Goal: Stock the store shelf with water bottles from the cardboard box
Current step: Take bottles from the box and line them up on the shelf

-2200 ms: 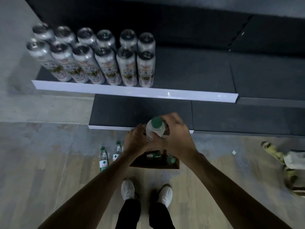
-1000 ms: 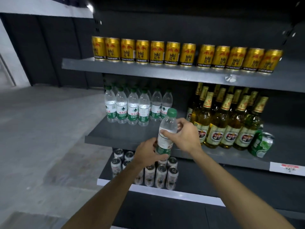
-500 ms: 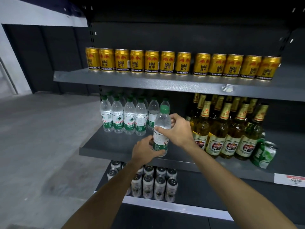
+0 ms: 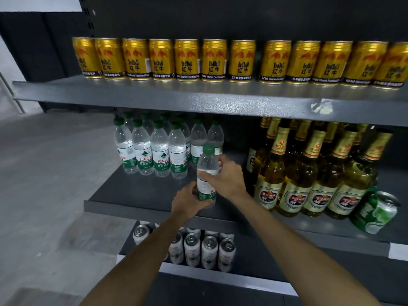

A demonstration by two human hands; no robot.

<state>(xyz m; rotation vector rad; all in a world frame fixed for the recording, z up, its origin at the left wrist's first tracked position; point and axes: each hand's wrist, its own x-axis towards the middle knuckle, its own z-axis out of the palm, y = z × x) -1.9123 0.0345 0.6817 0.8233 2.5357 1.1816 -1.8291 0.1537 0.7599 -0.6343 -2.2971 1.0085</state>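
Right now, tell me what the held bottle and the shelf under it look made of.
Held bottle: clear, glossy plastic, likely; you see through it, green screw cap, printed label. Middle shelf: probably painted metal, matte dark grey with a fine speckled texture and a thin folded front edge.

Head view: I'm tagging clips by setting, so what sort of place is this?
Probably a shop's drinks aisle: dark metal shelving stocked with rows of gold cans, water bottles and beer bottles.
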